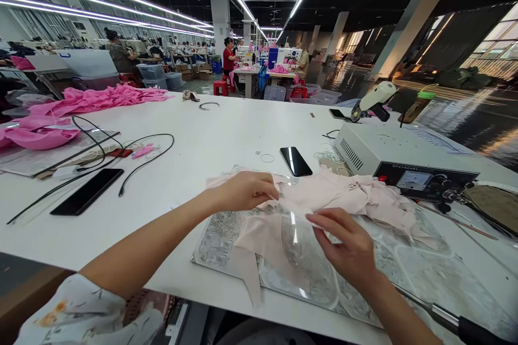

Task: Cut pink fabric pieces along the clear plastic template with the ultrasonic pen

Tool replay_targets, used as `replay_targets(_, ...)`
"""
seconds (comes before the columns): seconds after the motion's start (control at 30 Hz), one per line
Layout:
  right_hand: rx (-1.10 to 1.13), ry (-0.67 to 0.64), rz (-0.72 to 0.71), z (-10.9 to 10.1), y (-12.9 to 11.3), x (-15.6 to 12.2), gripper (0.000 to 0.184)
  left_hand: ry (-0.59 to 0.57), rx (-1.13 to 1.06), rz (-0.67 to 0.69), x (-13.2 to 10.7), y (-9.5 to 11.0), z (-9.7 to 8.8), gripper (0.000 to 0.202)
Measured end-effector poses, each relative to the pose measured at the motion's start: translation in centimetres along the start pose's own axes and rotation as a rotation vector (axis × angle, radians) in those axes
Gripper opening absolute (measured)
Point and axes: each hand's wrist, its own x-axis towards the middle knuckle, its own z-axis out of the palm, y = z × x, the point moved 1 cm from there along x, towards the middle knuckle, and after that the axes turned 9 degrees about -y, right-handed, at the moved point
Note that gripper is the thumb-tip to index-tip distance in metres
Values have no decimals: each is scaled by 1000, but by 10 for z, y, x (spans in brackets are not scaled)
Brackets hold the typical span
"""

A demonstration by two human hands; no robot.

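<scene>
My left hand (246, 190) is closed in a pinch on pale pink fabric (356, 197) that lies over a clear glass plate (220, 237) on the white table (226, 129). My right hand (348, 245) pinches the same fabric's near edge, fingers curled, over a clear curved template (303, 259). The two hands are close together, left one further from me. More of the pale pink fabric is heaped to the right, against a white machine box (388, 148).
A black phone (295, 160) lies just beyond the fabric; another phone (87, 191) and black cables (133, 164) lie at left. Bright pink fabric piles (101, 99) sit far left. A handheld tool (374, 98) rests on the box. People work at distant tables.
</scene>
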Motion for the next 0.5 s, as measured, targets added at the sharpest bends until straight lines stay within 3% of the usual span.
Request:
replay_targets(0.1, -54, -81, -99, 17, -7, -14, 30, -19, 108, 49, -18, -4, 24, 21)
replay_targets(0.23, -75, -212, -123, 33, -17, -34, 27, -80, 197, 83, -39, -9, 56, 18)
replay_targets(0.5, -130, -412, -36, 28, -30, -44, 22, -93, 290, 63, -50, -7, 63, 11)
